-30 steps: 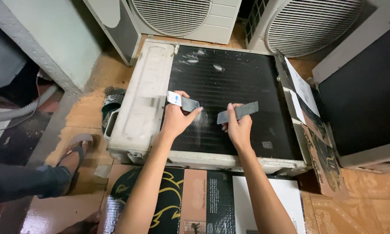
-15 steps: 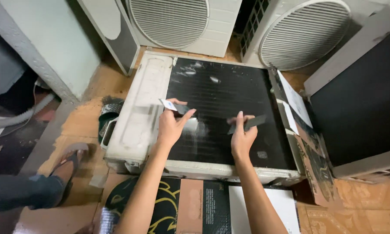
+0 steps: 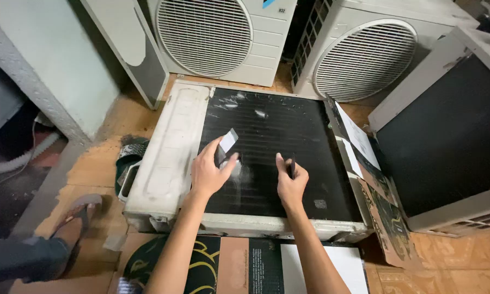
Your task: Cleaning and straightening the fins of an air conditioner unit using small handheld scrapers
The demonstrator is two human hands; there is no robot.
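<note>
While the air conditioner unit lies flat on the floor, its black fin grid facing up, the left hand pinches a small grey scraper, fingers clamped on it. At 3 o'clock, the right hand grips a thin dark tool.

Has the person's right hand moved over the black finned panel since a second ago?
Yes. The right hand, gripping a small dark tool, has slid down the black finned panel toward its near white edge.
</note>
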